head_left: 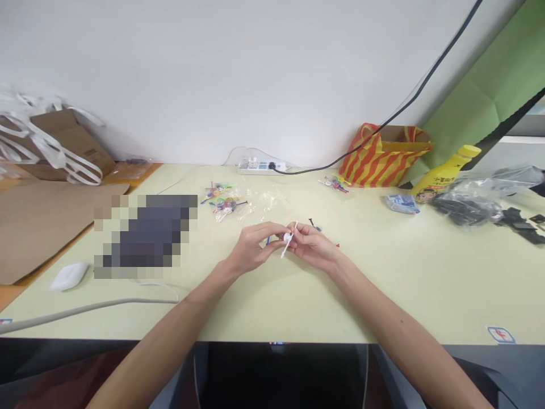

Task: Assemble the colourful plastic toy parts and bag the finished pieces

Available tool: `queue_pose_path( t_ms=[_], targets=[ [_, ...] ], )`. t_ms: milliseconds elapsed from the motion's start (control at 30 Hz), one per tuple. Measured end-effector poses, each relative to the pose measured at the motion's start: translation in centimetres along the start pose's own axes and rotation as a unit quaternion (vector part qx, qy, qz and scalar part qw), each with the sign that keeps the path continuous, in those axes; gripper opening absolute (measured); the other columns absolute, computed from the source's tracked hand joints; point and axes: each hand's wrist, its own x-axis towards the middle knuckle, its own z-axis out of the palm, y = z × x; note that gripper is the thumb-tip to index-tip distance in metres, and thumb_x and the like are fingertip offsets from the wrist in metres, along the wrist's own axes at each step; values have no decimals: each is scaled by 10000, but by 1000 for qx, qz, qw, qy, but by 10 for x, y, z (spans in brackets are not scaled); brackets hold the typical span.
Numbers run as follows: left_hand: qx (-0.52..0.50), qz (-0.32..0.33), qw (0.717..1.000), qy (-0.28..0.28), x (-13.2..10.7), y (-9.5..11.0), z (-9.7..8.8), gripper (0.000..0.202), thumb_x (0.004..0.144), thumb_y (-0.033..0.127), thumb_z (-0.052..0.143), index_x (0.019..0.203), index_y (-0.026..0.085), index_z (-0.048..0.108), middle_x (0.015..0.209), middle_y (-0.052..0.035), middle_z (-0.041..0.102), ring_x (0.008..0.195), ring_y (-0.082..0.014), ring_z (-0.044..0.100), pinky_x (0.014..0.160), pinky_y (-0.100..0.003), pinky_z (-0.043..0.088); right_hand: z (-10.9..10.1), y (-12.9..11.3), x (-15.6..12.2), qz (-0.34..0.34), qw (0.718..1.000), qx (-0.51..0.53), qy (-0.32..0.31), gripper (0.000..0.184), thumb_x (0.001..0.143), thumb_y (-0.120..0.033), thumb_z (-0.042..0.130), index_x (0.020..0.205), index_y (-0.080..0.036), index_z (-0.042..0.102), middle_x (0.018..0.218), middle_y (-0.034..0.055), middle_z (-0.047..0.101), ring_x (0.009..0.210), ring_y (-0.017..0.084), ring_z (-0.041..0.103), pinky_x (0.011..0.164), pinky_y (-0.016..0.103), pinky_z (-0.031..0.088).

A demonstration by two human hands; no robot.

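Note:
My left hand (255, 245) and my right hand (313, 244) meet above the middle of the table. Between their fingertips is a small white plastic piece (287, 238) with a round hub and a thin bar through it. Both hands are closed on it, thumb against fingers. A small blue part (268, 241) shows by my left fingers; whether it is held or lies behind cannot be told. Just behind my right hand lies a small black part (314, 224) on the table. A red tip (338, 245) peeks out beside my right wrist.
Piles of colourful small plastic parts (225, 204) and clear bags lie behind my left hand; another pile (335, 183) sits near a striped bag (383, 156). A power strip (261, 167) rests by the wall. Right: yellow bottle (447, 173). Left: white case (69, 276), cable (93, 308).

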Motion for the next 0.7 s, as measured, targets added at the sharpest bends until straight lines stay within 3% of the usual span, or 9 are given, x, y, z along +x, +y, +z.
queue_pose_path(
  t_ms=[200, 400, 700],
  targets=[
    [6, -10, 1000, -15, 0, 2, 0, 171, 942, 203, 646, 1107, 197, 693, 1027, -78, 764, 926, -171, 725, 834, -289, 570, 1, -3, -1, 2, 1000, -4, 3, 267, 819, -378, 819, 833, -179, 641, 737, -13, 454, 695, 126, 398, 719, 275, 366],
    [51, 7, 999, 13, 0, 4, 4, 147, 837, 149, 661, 979, 185, 675, 858, -30, 732, 755, -132, 676, 730, -257, 559, 4, -2, -1, 20, 999, -42, 4, 314, 799, -412, 823, 778, -190, 602, 740, -5, 474, 701, 140, 416, 730, 294, 381],
    [73, -2, 997, -11, -1, 4, 5, 174, 756, 104, 616, 909, 187, 625, 817, -19, 677, 717, -124, 635, 682, -236, 520, 0, 5, 0, 22, 998, -53, 5, 278, 817, -381, 805, 799, -177, 617, 807, 5, 508, 672, 120, 392, 698, 285, 371]
  ],
)
